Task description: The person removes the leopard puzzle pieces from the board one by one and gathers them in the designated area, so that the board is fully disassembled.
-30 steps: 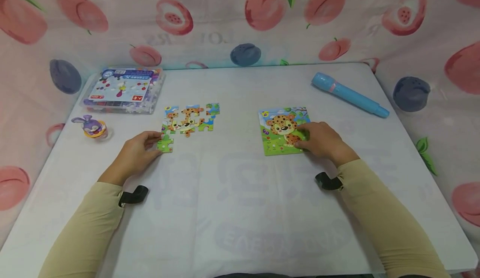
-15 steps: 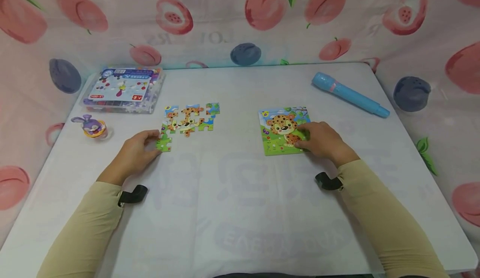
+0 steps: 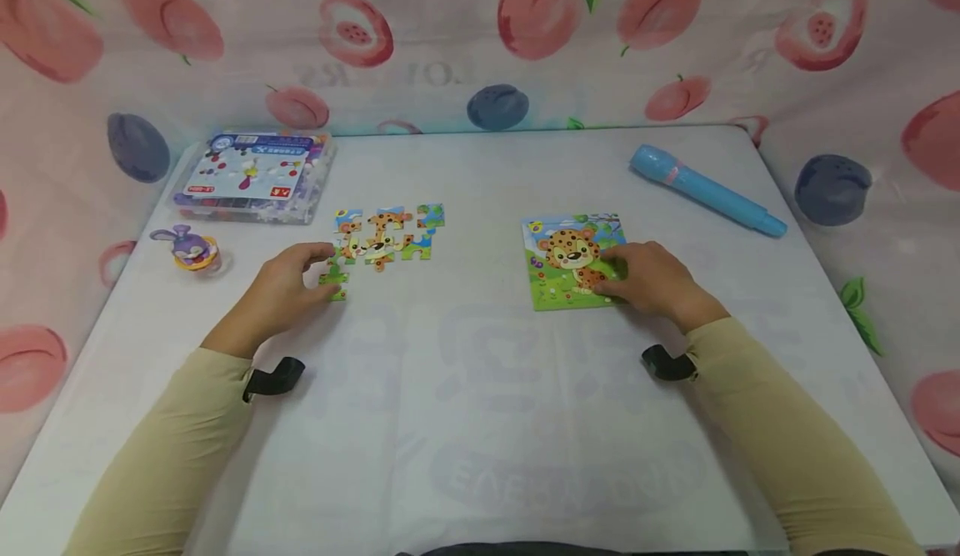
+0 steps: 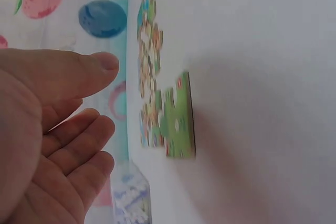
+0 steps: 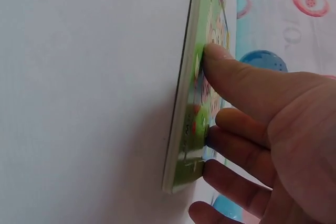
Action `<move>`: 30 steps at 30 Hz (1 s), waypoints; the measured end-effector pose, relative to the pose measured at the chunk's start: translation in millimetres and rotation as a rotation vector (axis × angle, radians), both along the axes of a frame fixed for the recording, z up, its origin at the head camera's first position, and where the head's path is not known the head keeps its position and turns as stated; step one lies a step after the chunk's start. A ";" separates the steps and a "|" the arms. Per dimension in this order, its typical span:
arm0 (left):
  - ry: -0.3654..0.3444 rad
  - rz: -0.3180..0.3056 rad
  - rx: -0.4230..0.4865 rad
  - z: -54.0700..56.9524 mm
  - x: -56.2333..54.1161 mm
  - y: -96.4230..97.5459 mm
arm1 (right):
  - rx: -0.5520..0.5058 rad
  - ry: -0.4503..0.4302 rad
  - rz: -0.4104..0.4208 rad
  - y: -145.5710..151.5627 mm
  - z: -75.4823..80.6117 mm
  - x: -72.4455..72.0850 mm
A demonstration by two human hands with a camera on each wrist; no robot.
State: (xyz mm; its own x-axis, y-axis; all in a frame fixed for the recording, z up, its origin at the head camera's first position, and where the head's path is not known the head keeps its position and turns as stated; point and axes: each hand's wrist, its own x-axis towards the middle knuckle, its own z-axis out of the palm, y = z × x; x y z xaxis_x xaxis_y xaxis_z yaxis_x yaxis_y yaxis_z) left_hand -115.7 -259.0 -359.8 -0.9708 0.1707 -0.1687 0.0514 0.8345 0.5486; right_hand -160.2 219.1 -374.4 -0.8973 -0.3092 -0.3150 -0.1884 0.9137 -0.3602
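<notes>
Jigsaw pieces with a cartoon spotted cub lie partly joined on the left half of the table. At their lower left is a green corner piece. My left hand hovers beside it, thumb and fingers spread and apart from the pieces in the left wrist view. On the right lies a square picture board showing the whole cub. My right hand rests on the board's right side, with thumb and fingertips touching its face in the right wrist view.
A clear plastic box with a printed label stands at the back left. In front of it sits a purple rabbit-eared toy. A light-blue tube-shaped object lies at the back right. A fruit-print curtain hangs behind the white table.
My left thumb and fingers have spread and come off the green corner piece, which stays on the table after a slight shift left. The right hand keeps its place on the board.
</notes>
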 end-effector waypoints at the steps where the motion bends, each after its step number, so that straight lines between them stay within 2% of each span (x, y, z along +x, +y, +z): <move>1: 0.004 -0.010 0.005 0.7 -0.4 3.5 | -0.002 0.000 0.000 0.7 -0.2 -0.3; 6: 0.016 -0.053 0.025 1.2 -5.2 22.2 | -0.011 0.004 0.013 6.4 -2.3 -2.2; 12: 0.006 -0.117 0.046 -8.4 -14.6 46.0 | -0.042 0.010 0.030 15.7 -3.5 -2.2; 20: 0.024 -0.197 0.068 -20.7 -22.9 80.0 | -0.054 -0.018 0.013 20.7 -2.0 0.6; 30: 0.029 -0.324 0.109 -27.8 -32.0 126.1 | -0.058 -0.031 -0.004 19.3 -3.7 2.4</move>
